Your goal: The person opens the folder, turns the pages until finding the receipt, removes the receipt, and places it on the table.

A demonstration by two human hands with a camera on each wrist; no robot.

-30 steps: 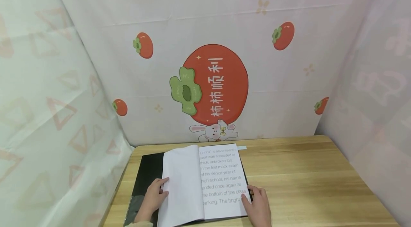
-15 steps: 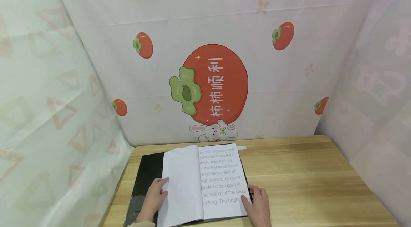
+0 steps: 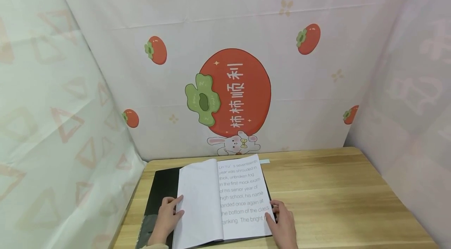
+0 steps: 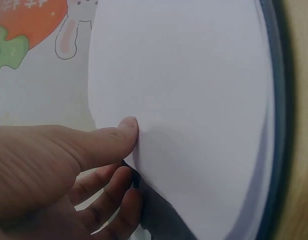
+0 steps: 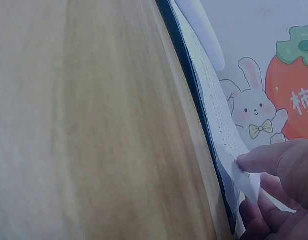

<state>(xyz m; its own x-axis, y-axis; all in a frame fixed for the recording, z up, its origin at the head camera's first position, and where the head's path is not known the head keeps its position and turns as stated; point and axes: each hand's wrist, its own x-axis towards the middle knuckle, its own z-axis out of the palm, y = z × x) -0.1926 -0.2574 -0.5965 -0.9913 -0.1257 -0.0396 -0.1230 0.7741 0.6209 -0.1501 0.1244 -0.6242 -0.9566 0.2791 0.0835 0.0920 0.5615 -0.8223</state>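
Observation:
An open book with a black cover [image 3: 162, 186] lies on the wooden table. Its left page [image 3: 199, 202] is blank and bulges up; large English text fills the right page [image 3: 241, 190]. My left hand [image 3: 167, 218] holds the left pages at their outer edge, thumb on top and fingers curled beneath, as the left wrist view shows. At the opposite edge, my right hand [image 3: 284, 226] pinches the right page between thumb and fingers. In the right wrist view that page's edge [image 5: 251, 187] stands a little off the cover.
A pale blue tab [image 3: 264, 161] sticks out at the book's top right. Wooden tabletop [image 3: 327, 198] stretches to the right. Behind the table hangs a white cloth [image 3: 310, 96] printed with persimmons and a rabbit, and more cloth hangs at both sides.
The right page's top corner has risen slightly, and the right hand's fingers have shifted a little upward at the page edge. The left hand has barely moved.

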